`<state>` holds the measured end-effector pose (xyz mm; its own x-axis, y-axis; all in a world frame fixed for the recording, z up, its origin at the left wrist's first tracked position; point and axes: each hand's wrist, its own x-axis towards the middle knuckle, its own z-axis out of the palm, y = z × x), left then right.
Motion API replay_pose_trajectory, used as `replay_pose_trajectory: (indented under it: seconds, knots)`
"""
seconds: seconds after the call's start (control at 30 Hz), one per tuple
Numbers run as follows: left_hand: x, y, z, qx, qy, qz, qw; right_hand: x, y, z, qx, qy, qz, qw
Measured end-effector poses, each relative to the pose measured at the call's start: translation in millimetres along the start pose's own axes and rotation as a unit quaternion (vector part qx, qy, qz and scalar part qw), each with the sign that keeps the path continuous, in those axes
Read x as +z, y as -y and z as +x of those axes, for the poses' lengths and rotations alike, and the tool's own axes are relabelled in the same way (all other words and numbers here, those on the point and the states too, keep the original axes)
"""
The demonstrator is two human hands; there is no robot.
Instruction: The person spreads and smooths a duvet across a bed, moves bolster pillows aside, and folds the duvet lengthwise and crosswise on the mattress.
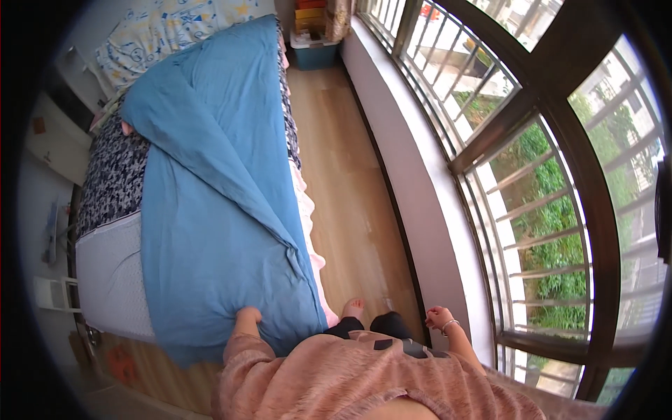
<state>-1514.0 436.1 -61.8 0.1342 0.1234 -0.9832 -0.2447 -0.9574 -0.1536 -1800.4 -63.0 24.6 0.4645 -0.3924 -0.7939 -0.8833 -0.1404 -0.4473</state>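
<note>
A large blue quilt (203, 238) lies lengthwise over the bed, with its upper layer folded back diagonally into a long ridge. Near the foot of the bed, my left hand (248, 314) is closed on the quilt's surface, its fingertips sunk from sight in the cloth. Creases run out around that hand. My right hand (439, 318), with a bracelet at the wrist, hangs beside the window ledge. Its fingers are loosely bent and a little apart, and nothing shows in them.
A patterned pillow (182, 35) is at the bed's head. Pale mattress (108, 273) and dark patterned bedding (112, 175) show on the left. A narrow wooden floor (343, 175) separates the bed from the ledge (420, 182) and barred window. A teal bin (315, 57) stands at the far end.
</note>
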Motion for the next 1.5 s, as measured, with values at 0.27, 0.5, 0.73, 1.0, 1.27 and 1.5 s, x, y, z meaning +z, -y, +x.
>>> replay_pose_trajectory:
  seconds: [0.27, 0.5, 0.73, 1.0, 1.27, 1.5]
  knots:
    - [-118.6, -89.1, -69.3, -0.017, -0.406, -0.312, 0.859, -73.6, 97.7, 73.5, 0.066, 0.069, -0.043, 0.994]
    - [-163.8, -142.1, -41.6, 0.005, -0.323, -0.66, 0.679, -146.5, 194.4, 188.2, 0.017, 0.092, -0.042, 0.995]
    - [-192.0, -146.8, -60.2, -0.05, -0.301, -0.713, 0.631, -169.9, 351.6, 292.9, -0.047, 0.101, -0.046, 0.993]
    - [-161.8, -25.3, 74.0, -0.132, -0.421, -0.825, 0.354, -80.1, 528.7, 354.3, -0.146, 0.231, -0.155, 0.949]
    - [-411.1, 22.8, 29.6, 0.123, -0.302, -0.943, 0.067, -100.4, 624.6, 437.5, -0.344, 0.216, -0.578, 0.707]
    - [-503.2, 83.2, -9.3, -0.017, -0.324, -0.938, 0.118, -90.9, 782.7, 467.7, -0.052, 0.176, -0.243, 0.953]
